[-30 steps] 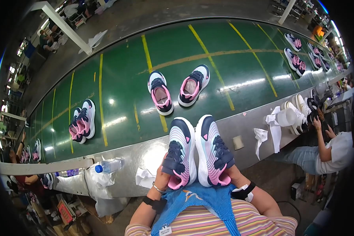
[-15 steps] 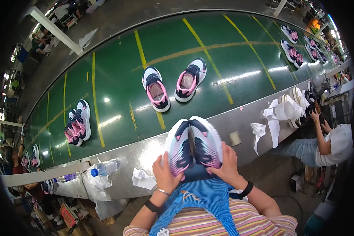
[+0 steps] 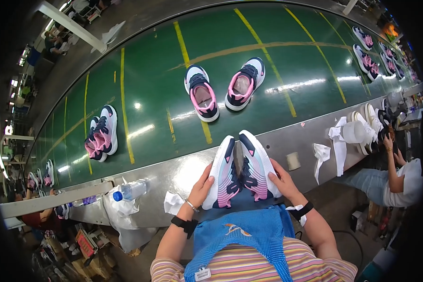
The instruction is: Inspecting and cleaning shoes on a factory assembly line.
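Observation:
Two sneakers in white, navy and pink are held side by side over the metal ledge, toes pointing away from me. My left hand (image 3: 202, 185) grips the left sneaker (image 3: 224, 176) along its outer side, thumb over the edge. Around the outer side of the right sneaker (image 3: 257, 162) my right hand (image 3: 283, 181) is closed. The toes stand apart with a narrow gap between the shoes. Just beyond, on the green conveyor belt (image 3: 148, 84), a matching pair rests with openings toward me: one sneaker (image 3: 201, 96) and its mate (image 3: 245, 84).
Another pair of sneakers (image 3: 102, 134) lies farther left on the belt, and several more sit at the far right. On the metal ledge (image 3: 192, 169) are a clear bottle (image 3: 132, 189), crumpled paper (image 3: 173, 202) and a beige block (image 3: 293, 161). At the right, a co-worker (image 3: 404, 181) handles shoes.
Both sneakers have turned so their sides face more upward, and their toes have parted. My hands have slid to the outer sides. The whole view has shifted slightly.

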A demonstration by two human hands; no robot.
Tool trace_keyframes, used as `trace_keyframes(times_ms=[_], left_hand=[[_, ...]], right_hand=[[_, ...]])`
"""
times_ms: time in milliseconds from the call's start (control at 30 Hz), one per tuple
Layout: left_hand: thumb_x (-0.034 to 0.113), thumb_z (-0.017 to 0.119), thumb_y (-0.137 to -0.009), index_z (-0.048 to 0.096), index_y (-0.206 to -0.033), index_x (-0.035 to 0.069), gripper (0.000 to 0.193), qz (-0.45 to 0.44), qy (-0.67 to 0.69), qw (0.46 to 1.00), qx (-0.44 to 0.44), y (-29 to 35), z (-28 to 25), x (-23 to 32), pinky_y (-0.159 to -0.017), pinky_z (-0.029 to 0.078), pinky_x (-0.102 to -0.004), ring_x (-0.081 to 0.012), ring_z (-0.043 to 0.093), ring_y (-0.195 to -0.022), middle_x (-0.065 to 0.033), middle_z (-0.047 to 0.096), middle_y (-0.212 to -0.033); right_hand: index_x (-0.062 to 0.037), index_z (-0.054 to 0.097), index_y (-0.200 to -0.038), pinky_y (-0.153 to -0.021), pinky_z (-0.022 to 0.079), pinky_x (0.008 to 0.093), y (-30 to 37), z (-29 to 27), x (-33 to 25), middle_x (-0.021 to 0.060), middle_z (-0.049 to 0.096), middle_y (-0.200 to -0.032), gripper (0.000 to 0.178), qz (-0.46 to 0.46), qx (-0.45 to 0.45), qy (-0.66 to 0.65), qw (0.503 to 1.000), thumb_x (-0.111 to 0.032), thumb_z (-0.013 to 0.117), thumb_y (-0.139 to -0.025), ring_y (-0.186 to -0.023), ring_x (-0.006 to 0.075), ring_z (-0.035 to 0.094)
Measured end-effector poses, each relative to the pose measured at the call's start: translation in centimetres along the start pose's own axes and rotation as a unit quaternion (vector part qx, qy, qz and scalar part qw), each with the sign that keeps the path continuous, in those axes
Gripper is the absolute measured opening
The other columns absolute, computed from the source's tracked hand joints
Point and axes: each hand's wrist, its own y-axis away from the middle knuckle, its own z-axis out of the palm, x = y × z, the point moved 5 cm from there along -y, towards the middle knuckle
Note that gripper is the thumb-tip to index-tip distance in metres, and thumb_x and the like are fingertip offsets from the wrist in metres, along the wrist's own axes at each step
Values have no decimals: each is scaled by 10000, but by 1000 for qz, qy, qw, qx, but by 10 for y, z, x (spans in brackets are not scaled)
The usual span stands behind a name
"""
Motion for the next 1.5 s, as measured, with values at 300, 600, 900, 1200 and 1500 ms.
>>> trace_keyframes(times_ms=[300,600,900,1200,1500], left_hand=[[187,415,-894,292,-1326,49,470,18,78,996,-34,3,0,-1,-1002,231,-279,-187,310,-1229,-111,344,-1331],[173,423,-896,296,-1318,25,466,45,140,989,-31,1,-9,17,-993,247,-272,-163,340,-1203,-97,369,-1313],[277,395,-913,291,-1320,29,488,-98,338,935,52,-21,-13,29,-925,342,-265,-163,434,-1110,-96,427,-1256],[349,379,-911,406,-1210,10,453,-124,429,891,88,-23,-16,39,-872,425,-328,-224,535,-995,-129,520,-1144],[374,396,-895,409,-1214,47,457,-107,610,785,-10,-26,-10,16,-888,427,-407,-270,528,-1009,-145,513,-1150]], right_hand=[[-53,353,-1286,-943,339,332,2,-1,-18,91,429,-1214,528,-15,-15,29,999,-152,555,-808,-1123,187,418],[-62,387,-1266,-932,338,302,0,-6,-41,90,445,-1183,530,-62,-22,10,998,-146,591,-784,-1097,186,435],[-27,333,-1282,-788,420,263,-23,1,-61,109,548,-1015,480,20,78,-176,981,-137,519,-853,-910,141,527],[-4,347,-1253,-787,432,260,-30,10,-74,108,551,-1002,442,17,128,-270,954,-186,494,-878,-917,140,534],[-36,390,-1228,-918,394,362,-36,46,-69,116,492,-1189,437,83,49,-527,844,-329,404,-904,-1058,235,496]])
